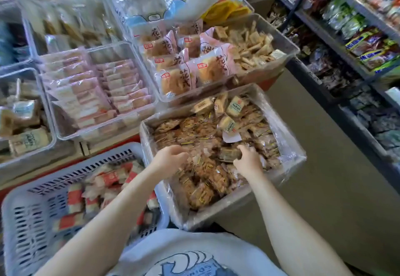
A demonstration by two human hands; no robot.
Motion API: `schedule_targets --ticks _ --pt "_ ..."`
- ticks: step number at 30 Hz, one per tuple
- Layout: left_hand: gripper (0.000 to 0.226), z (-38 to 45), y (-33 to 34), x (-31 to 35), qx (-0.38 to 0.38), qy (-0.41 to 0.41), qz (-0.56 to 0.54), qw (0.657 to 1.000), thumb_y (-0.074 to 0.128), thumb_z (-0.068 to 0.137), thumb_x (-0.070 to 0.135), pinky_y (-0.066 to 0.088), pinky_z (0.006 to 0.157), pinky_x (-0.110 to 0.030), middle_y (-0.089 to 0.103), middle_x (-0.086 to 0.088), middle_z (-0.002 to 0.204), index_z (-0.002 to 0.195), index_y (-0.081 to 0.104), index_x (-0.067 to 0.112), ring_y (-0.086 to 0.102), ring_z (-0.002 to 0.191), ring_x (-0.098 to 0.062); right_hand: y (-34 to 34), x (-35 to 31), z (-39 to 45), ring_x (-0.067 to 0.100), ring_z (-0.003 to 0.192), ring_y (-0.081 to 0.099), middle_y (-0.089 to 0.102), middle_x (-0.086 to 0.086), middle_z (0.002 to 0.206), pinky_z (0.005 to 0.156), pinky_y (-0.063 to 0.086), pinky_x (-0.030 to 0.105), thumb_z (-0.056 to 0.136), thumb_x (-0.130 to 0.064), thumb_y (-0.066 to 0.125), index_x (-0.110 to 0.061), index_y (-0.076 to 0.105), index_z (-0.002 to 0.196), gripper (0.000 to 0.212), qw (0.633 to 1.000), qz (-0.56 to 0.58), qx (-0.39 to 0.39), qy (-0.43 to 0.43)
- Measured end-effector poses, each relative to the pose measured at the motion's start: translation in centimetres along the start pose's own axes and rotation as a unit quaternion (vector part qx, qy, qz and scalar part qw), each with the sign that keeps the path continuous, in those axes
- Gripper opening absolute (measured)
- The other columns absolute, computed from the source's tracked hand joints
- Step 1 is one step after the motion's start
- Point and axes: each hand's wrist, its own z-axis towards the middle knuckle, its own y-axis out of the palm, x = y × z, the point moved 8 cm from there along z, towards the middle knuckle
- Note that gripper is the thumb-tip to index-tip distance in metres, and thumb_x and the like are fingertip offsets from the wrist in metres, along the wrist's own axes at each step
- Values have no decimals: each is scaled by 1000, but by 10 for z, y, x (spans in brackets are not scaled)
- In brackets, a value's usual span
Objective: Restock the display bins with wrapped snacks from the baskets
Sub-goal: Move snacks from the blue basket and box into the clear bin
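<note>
Shop shelves (357, 44) packed with bagged snacks run down the right side, and clear display bins (101, 94) of wrapped pastries cover the counter ahead. Nearest the person sits a plastic-lined box (290, 167) heaped with brown wrapped snacks (207, 167), beside a white slotted basket (28, 215) holding red-and-white packets (108, 180). Both hands reach into the box, likely gathering a batch to carry to a bin. The left hand (170, 156) has its fingers curled into the pile, apparently bunching wrappers, though blur hides the grip. The right hand (246, 159) grips a small dark packet (228, 153).
</note>
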Motion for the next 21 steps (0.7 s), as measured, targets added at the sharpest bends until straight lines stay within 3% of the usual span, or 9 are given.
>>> schedule_targets --ticks 4,7,9,11,13,15,17,19,21 --pt "13 3 28 7 -15 -50 -11 999 56 97 29 54 86 -33 77 -1 91 93 68 31 74 84 -20 24 8 27 36 133 42 30 15 153 102 45 46 92 -24 66 -25 32 152 69 993 -95 -69 -33" --pt "15 0 33 13 -6 -67 -21 997 56 99 25 53 71 -24 76 1 96 104 70 27 73 77 -14 32 4 36 37 135 38 34 19 149 105 44 50 89 -15 69 -16 29 147 70 989 -127 -42 -59" --pt "17 -2 31 13 -1 -78 -42 996 54 100 23 53 71 -23 75 2 99 106 70 24 73 75 -13 33 -5 37 33 133 41 40 16 146 104 43 47 90 -16 67 -12 31 146 67 983 -156 -46 -85" --pt "19 -2 26 12 6 -88 -61 994 52 101 22 56 81 -30 74 3 96 108 70 22 74 78 -16 30 -12 32 31 124 51 48 12 137 95 46 44 91 -23 67 -12 33 143 63 982 -141 -84 -96" --pt "23 -3 23 9 12 -109 -93 990 50 103 22 56 83 -34 73 1 91 113 69 15 73 79 -20 19 -25 19 30 103 59 54 11 123 74 49 38 89 -24 68 -11 36 137 59 983 -79 -114 -117" --pt "30 -8 27 10 -6 -138 -159 978 49 104 29 58 86 -39 73 -5 92 117 67 10 72 78 -24 -3 -45 -4 29 82 54 49 9 107 55 38 33 88 -22 67 -12 40 113 39 983 -12 -74 -165" --pt "38 -15 35 17 -49 -144 -246 957 49 103 44 60 87 -45 73 -10 101 117 65 13 74 86 -30 -30 -75 -38 27 70 46 41 6 100 50 29 31 86 -21 70 -15 33 95 39 973 31 8 -227" --pt "41 -19 36 30 -76 -110 -335 933 47 101 51 59 85 -43 74 -10 101 111 67 16 72 90 -28 -49 -110 -74 27 71 47 41 8 102 57 37 31 77 -20 79 -17 31 93 51 940 25 100 -324" --pt "37 -22 20 39 -65 -49 -381 921 51 102 43 57 77 -37 73 -11 94 107 69 12 70 82 -22 -55 -140 -101 31 85 54 48 12 106 71 45 41 74 -29 83 -17 37 97 53 899 24 155 -408"
